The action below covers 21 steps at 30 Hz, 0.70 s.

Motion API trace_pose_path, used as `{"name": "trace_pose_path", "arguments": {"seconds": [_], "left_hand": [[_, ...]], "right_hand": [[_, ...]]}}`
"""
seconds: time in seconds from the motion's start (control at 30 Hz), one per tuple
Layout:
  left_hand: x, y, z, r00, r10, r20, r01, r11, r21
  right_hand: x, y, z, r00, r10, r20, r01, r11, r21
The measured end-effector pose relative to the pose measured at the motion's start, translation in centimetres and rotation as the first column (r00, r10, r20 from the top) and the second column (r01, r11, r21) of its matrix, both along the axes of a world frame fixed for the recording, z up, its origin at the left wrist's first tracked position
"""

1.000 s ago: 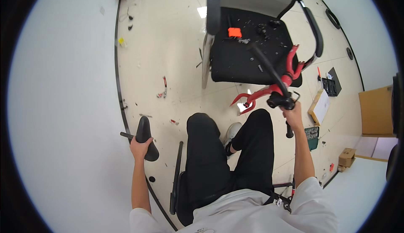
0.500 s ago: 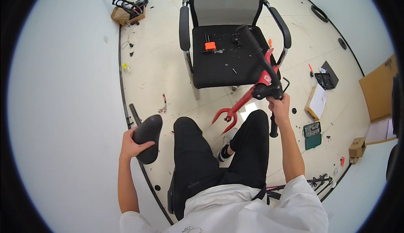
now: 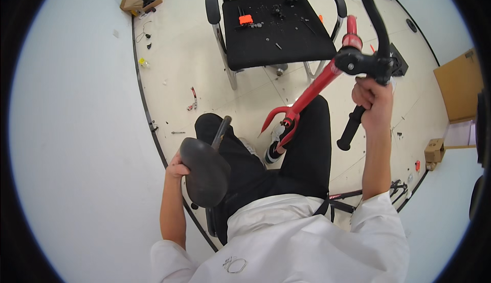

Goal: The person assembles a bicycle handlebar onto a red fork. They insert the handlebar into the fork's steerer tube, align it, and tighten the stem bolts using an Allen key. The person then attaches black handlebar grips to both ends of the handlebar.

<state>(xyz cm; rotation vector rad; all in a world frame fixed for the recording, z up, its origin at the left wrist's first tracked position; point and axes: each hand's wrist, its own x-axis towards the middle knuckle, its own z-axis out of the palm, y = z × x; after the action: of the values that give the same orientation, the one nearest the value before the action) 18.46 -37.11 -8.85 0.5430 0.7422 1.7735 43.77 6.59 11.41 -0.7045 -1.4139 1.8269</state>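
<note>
My left hand (image 3: 176,166) is closed on one side of a black bicycle saddle (image 3: 205,174), held over my left thigh. A dark seat post (image 3: 221,132) sticks out from the saddle, angled up and to the right. On the right, my right hand (image 3: 375,101) grips a black handlebar (image 3: 377,19) close to its clamp, its fingers wrapped around the bar. The rubber grip (image 3: 350,129) shows below that hand. Joined to the bar by a black stem (image 3: 353,62) is a red bicycle frame part (image 3: 319,84); its two-pronged end points down toward my right leg.
Ahead stands a black office chair (image 3: 279,52) with an orange-topped tool (image 3: 246,20), bolts and small parts on its seat. Small parts lie on the tiled floor. A cardboard box (image 3: 434,151) stands at the right wall, and a box of bicycle parts (image 3: 140,4) at the far left.
The saddle has moved right over my left thigh and turned, so its post now points up and right. My right hand has brought the handlebar and red frame part to the right.
</note>
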Motion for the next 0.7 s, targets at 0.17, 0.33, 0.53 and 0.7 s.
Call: {"name": "trace_pose_path", "arguments": {"seconds": [0.17, 0.33, 0.53, 0.7], "left_hand": [[4.1, 7.1, 2.1, 0.989, 0.142, -0.03, -0.138, 0.985, 0.104], [3.6, 9.6, 1.3, 0.994, -0.084, -0.063, 0.1, 0.934, 0.343], [5.0, 8.4, -0.7, 0.954, -0.301, -0.003, 0.285, 0.899, 0.333], [5.6, 9.8, -1.7, 0.939, -0.272, -0.211, 0.311, 0.932, 0.186]], "right_hand": [[-0.2, -1.3, 4.1, 0.998, -0.029, -0.057, 0.029, 1.0, 0.008], [-0.4, -1.6, 6.3, 0.993, 0.041, -0.113, -0.036, 0.998, 0.047], [-1.0, -2.8, 8.3, 0.993, 0.07, -0.091, -0.061, 0.993, 0.104], [-0.2, -2.5, 8.7, 0.984, 0.128, -0.125, -0.115, 0.988, 0.103]]}}
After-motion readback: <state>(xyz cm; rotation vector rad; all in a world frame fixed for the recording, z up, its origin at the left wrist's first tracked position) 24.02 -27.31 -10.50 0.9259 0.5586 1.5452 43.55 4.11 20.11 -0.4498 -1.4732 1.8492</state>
